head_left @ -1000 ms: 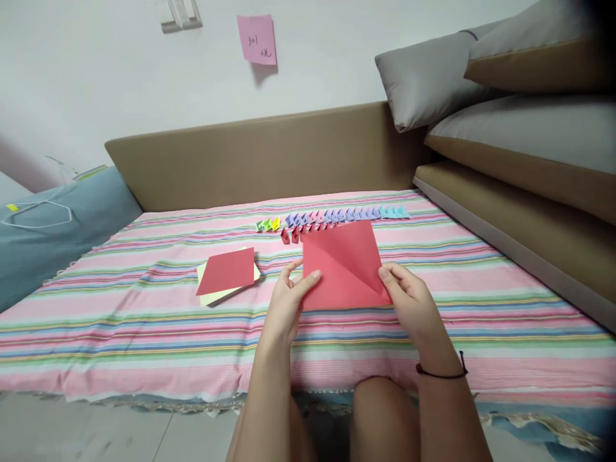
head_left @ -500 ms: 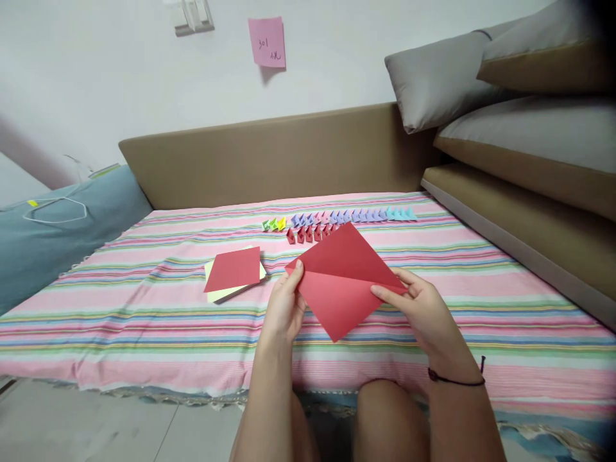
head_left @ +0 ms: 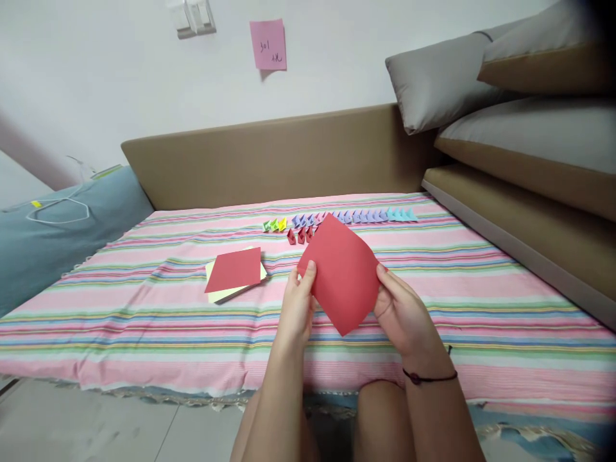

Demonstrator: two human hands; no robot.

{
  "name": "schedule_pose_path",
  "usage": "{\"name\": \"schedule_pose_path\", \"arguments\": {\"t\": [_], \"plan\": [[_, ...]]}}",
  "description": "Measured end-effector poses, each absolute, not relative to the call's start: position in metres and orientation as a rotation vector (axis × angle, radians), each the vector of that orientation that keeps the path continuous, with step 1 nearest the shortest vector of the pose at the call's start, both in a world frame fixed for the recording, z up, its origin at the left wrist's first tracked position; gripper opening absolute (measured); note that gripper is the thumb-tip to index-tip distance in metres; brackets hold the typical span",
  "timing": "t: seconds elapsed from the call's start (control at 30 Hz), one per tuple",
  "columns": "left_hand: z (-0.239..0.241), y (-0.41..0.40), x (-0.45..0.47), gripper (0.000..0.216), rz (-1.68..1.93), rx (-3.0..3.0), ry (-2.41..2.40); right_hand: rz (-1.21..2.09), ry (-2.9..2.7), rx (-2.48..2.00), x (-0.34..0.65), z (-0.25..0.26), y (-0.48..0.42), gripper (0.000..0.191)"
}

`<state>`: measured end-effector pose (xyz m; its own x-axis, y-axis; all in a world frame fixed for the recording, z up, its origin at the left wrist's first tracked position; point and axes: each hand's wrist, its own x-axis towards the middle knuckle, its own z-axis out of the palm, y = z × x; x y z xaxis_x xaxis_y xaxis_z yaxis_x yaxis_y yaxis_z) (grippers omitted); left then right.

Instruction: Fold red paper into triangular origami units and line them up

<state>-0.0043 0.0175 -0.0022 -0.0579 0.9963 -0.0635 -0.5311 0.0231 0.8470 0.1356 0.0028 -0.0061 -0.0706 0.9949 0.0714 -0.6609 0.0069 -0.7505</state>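
Observation:
A square sheet of red paper (head_left: 341,276) is held up between my two hands, one corner pointing away and one toward me. My left hand (head_left: 299,301) pinches its left corner, thumb on top. At the right corner, my right hand (head_left: 402,308) grips it with the thumb on top and the fingers behind. The sheet bows slightly, and no crease shows on the side facing me. Beyond it stand small folded red paper pieces (head_left: 301,236), partly hidden by the sheet. Behind these runs a row of purple, pink and blue folded pieces (head_left: 368,217).
To the left lies a paper stack (head_left: 233,269) with a red sheet on top. Green and yellow folded pieces (head_left: 274,224) stand behind it. A striped cloth (head_left: 144,308) covers the seat. Grey-brown cushions (head_left: 524,141) pile up at right; a white hanger (head_left: 58,208) lies far left.
The red sheet has been turned so its creased side no longer shows. My hands have come closer together, the right one moving left, and the sheet now bows.

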Motion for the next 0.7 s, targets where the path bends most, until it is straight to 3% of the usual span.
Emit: {"name": "schedule_pose_path", "arguments": {"t": [0.13,0.23,0.33,0.53,0.7], "plan": [[-0.008,0.017,0.000,0.065,1.634,0.878,1.324,1.462,-0.765,-0.609,0.124,-0.004,0.002,0.034],[-0.007,0.017,-0.004,0.059,1.712,1.012,1.428,1.355,-0.781,-0.705,0.122,-0.004,0.002,0.035],[-0.005,0.017,-0.007,0.037,1.487,1.103,1.262,1.278,-0.760,-0.798,0.122,-0.005,0.002,0.035],[0.001,0.011,0.003,0.050,1.260,0.863,0.754,1.189,-0.753,-0.776,0.121,-0.006,0.003,0.032],[0.004,0.003,0.007,0.044,1.145,0.951,0.611,1.082,-0.935,-0.809,0.119,0.000,-0.002,0.027]]}}
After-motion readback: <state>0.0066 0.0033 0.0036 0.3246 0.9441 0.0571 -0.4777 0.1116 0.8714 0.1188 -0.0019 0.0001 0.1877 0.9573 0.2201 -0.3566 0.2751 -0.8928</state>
